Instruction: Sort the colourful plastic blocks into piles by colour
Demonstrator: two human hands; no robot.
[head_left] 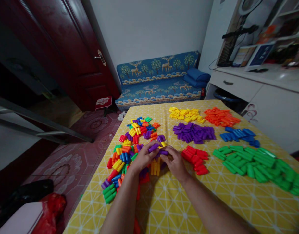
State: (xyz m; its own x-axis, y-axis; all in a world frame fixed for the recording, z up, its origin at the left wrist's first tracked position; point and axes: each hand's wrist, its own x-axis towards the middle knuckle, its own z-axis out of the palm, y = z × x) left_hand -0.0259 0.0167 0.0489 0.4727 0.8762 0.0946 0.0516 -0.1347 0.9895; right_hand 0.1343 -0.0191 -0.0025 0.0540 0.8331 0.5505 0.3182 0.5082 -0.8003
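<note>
My left hand (142,159) and my right hand (175,162) meet at the middle of the table, over the edge of a mixed pile of coloured plastic pieces (130,146). The left hand's fingers pinch a purple piece (153,148). Fingertips of the right hand touch another purple piece (163,152) right beside it. Yellow pieces (155,168) lie under both hands. Just right of the right hand sits a small red pile (195,157).
Sorted piles lie on the yellow tablecloth (164,201): yellow (185,114), orange (221,117), purple (194,132), blue (239,135), green (258,165). Behind the table stand a blue sofa (159,81), a dark red door (73,55) and a white cabinet (266,94).
</note>
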